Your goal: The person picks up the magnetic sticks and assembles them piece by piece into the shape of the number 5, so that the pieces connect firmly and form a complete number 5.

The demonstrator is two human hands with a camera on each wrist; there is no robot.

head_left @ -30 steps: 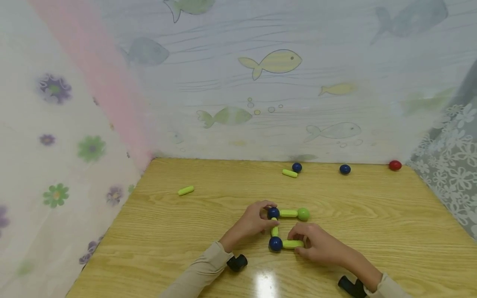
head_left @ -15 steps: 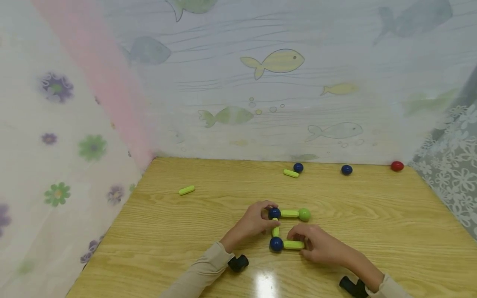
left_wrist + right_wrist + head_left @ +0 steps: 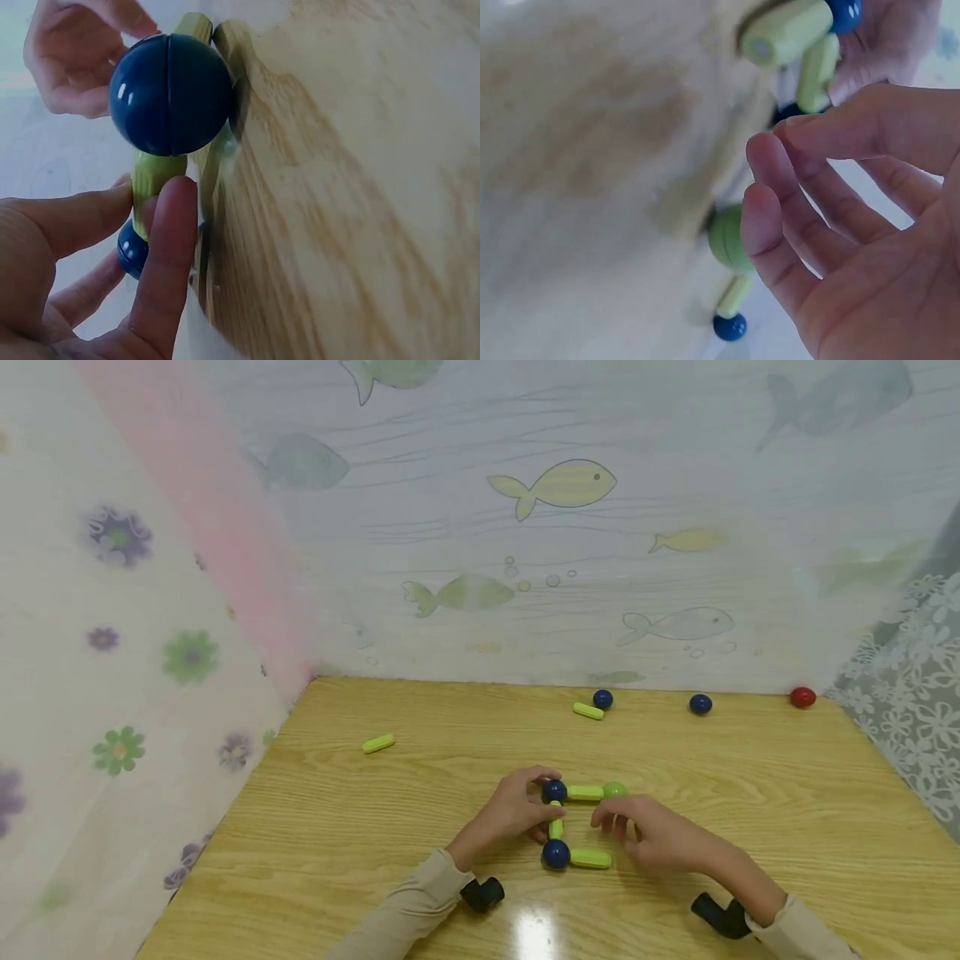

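My left hand (image 3: 512, 810) pinches a yellow-green magnetic rod (image 3: 154, 174) between thumb and fingers. That rod joins two dark blue balls, the nearer ball (image 3: 557, 854) and the farther ball (image 3: 555, 791). From the farther ball a second rod (image 3: 586, 792) runs right to a green ball (image 3: 615, 789). Out of the nearer ball a third rod (image 3: 591, 859) points right, its grey-tipped end free in the right wrist view. Just right of this three-sided shape is my right hand (image 3: 663, 837), fingers loosely bent, holding nothing and partly covering the green ball.
At the back of the wooden table (image 3: 450, 718) lie a loose rod (image 3: 588, 712) by a blue ball (image 3: 603, 699), another blue ball (image 3: 701, 704) and a red ball (image 3: 802, 697). One more rod (image 3: 378, 743) lies back left. Patterned fabric walls (image 3: 450, 635) border the table.
My right hand has let go of the nearer right-pointing rod and moved up and right, away from it. My left hand stays at the joining rod.
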